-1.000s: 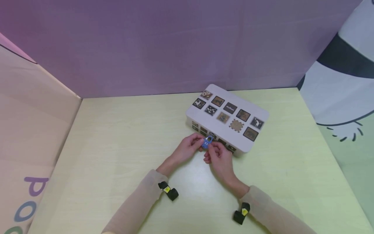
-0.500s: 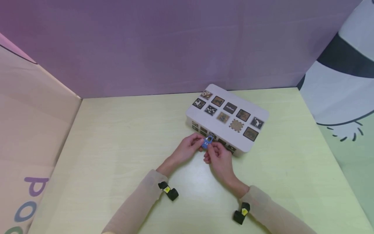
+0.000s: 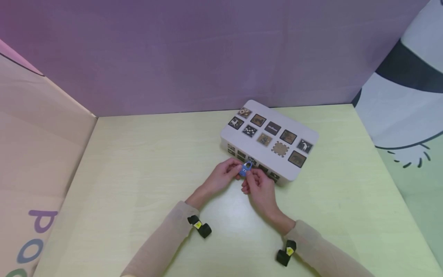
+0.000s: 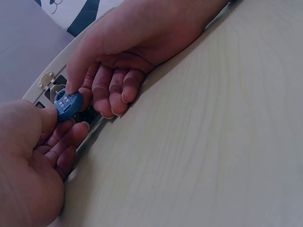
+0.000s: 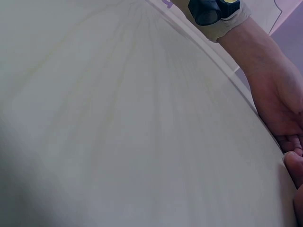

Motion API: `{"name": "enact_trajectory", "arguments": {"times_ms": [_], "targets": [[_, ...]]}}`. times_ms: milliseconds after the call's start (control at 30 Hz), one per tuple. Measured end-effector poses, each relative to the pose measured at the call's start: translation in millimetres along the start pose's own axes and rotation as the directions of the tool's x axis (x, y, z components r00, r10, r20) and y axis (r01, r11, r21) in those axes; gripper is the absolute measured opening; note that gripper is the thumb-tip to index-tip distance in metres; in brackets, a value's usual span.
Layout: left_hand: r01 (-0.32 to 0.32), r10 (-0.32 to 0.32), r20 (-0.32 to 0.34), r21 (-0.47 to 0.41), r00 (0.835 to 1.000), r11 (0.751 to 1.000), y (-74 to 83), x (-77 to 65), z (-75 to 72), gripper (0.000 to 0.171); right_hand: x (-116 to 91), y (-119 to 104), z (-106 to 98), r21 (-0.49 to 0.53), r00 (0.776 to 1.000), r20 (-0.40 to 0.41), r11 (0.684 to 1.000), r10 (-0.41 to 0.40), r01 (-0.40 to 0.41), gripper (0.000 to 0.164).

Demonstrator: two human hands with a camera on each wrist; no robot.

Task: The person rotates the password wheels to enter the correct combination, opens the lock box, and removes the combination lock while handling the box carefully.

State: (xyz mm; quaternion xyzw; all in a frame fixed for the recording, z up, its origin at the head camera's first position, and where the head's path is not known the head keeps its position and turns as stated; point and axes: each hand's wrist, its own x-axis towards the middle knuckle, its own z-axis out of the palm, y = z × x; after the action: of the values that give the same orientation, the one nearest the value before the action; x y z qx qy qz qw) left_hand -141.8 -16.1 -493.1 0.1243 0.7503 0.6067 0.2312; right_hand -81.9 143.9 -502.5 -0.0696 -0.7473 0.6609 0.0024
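Note:
A small blue combination padlock (image 3: 245, 169) is held at the front side of a light box (image 3: 270, 134) patterned with dark and brown squares. My left hand (image 3: 221, 176) pinches the padlock's left side between thumb and fingers. From the right, my right hand (image 3: 262, 191) pinches it too, its thumb near the number dials seen in the left wrist view. Just beyond the padlock (image 4: 69, 105) there, a metal clasp (image 4: 46, 80) shows on the box. Whether the shackle passes through the clasp I cannot tell. The right wrist view hides the padlock.
The box stands angled on a pale wooden table (image 3: 138, 165), close to the purple back wall (image 3: 194, 57). Printed panels border the table at left and right. Black straps (image 3: 200, 226) with small devices sit on both sleeves.

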Motion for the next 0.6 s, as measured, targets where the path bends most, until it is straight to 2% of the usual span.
{"name": "enact_trajectory", "arguments": {"times_ms": [600], "targets": [[-0.012,0.012,0.001,-0.002,1.0,1.0,-3.4,1.4,-0.2,0.023,0.8,1.3,-0.4,0.008,1.0,0.003,1.0,0.009,-0.009,0.021]]}}
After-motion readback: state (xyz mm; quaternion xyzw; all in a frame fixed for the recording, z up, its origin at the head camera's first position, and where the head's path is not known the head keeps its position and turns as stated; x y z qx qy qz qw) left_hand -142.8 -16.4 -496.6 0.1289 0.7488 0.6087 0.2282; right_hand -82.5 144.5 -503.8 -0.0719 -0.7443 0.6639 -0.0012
